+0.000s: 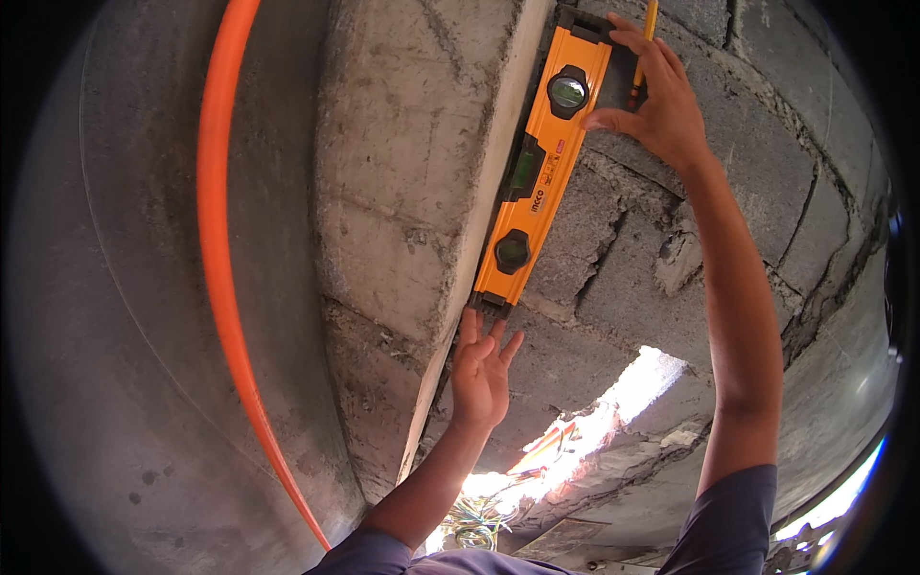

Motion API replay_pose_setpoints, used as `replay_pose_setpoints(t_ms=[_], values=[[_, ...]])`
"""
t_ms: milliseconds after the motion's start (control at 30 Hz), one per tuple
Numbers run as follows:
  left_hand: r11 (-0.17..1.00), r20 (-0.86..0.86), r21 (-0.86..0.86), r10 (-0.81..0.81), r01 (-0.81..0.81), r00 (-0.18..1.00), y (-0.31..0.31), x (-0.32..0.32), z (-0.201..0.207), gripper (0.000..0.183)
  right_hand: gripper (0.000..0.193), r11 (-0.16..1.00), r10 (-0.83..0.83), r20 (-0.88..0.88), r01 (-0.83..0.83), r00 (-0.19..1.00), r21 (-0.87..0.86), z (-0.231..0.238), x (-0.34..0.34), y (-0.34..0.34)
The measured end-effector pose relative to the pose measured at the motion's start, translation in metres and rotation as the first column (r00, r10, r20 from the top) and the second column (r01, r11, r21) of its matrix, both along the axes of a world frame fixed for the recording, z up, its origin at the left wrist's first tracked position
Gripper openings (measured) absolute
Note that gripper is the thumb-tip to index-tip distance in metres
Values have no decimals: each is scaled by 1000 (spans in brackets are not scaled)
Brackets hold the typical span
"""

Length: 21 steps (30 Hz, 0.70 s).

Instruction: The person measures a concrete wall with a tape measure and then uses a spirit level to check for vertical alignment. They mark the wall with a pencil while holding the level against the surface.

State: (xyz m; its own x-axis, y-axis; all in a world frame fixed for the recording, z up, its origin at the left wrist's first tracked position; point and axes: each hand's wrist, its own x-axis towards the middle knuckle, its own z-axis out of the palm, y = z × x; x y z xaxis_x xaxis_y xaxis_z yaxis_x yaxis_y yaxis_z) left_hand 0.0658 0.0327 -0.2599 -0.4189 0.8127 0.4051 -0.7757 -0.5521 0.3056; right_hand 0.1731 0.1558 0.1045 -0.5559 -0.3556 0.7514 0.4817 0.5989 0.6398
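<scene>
An orange spirit level (561, 139) with black end caps and round and rectangular vials leans at a slant, its long edge along the side of a concrete post. Fingertips of my left hand (479, 383) hold up its lower end, the other fingers loosely spread. At the upper end, my right hand (661, 101) grips the level's right edge with thumb and fingertips. A yellow pencil (651, 21) also sticks out from between the fingers of that hand.
The concrete post (412, 144) stands left of the level, and rough grey blockwork (747, 182) lies behind it. An orange conduit (213, 192) curves down the left. Low in view, bright light falls on tangled wires (476, 525).
</scene>
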Motion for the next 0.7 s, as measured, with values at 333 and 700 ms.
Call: replay_pose_setpoints(t_ms=[333,700], values=[[1000,-26,15,19,-19,999,2,1,-2,76,104,981,-50,46,57,998,-186,0,3,-17],[1000,-10,-22,18,-18,1000,1,1,-1,79,104,960,-46,49,57,998,-275,0,4,-19]])
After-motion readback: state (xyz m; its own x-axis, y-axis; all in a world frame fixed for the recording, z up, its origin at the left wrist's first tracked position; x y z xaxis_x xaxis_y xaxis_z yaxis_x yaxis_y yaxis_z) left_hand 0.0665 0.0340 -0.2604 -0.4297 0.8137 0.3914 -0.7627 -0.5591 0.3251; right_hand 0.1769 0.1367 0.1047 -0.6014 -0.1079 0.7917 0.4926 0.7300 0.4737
